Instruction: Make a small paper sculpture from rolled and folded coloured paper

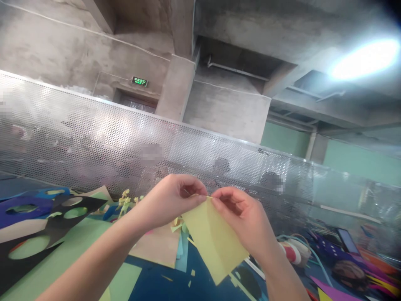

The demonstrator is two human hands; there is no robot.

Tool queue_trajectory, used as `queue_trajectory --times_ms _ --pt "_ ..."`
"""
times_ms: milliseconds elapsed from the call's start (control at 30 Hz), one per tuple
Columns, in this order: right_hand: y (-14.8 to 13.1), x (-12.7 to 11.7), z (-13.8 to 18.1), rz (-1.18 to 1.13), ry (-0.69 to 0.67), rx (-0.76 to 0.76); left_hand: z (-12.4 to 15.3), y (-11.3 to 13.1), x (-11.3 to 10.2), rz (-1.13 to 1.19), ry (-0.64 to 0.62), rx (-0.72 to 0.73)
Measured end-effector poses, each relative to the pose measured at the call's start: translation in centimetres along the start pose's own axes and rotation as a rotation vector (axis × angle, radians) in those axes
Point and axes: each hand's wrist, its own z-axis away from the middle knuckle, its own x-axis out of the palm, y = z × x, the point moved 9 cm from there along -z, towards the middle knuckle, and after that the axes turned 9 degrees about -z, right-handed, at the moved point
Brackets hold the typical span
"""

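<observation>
I'm raising both hands, left hand (173,196) and right hand (242,215), fingertips pinching the yellow paper sheet's (213,238) top corner.

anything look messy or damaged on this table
Yes. Yellow paper scraps lie strewn behind the left hand, and the black sheet at far left has round holes cut through it. The yellow sheet pinched between left hand and right hand is creased but looks untorn.

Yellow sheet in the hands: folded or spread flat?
Folded, apparently: the yellow sheet shows a crease down its middle, faces shaded differently; left hand and right hand pinch its top.
</observation>
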Motion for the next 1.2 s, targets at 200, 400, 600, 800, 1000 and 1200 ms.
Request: queue_trajectory --times_ms 200,400,600,800,1000,1200 --pt "0.2 -0.1 0.0 0.012 0.004 0.026 0.2 0.7 -0.5 -0.006 0.035 0.035" --pt "-0.3 0.0 0.2 0.025 -0.022 -0.014 -0.1 0.1 0.1 0.025 -0.012 0.004" --pt "0.2 0.2 0.0 -0.01 -0.046 0.03 -0.1 0.0 0.0 0.002 -0.003 -0.012" --pt "0.8 0.4 0.0 -0.029 -0.058 0.074 0.0 0.4 -0.2 -0.029 0.006 0.013" --pt "0.9 0.2 0.1 -0.051 -0.043 0.07 0.0 0.0 0.4 0.01 -0.06 -0.02" --pt "0.8 0.2 0.0 -0.061 -0.044 0.049 0.0 0.2 0.0 -0.014 -0.014 0.001"
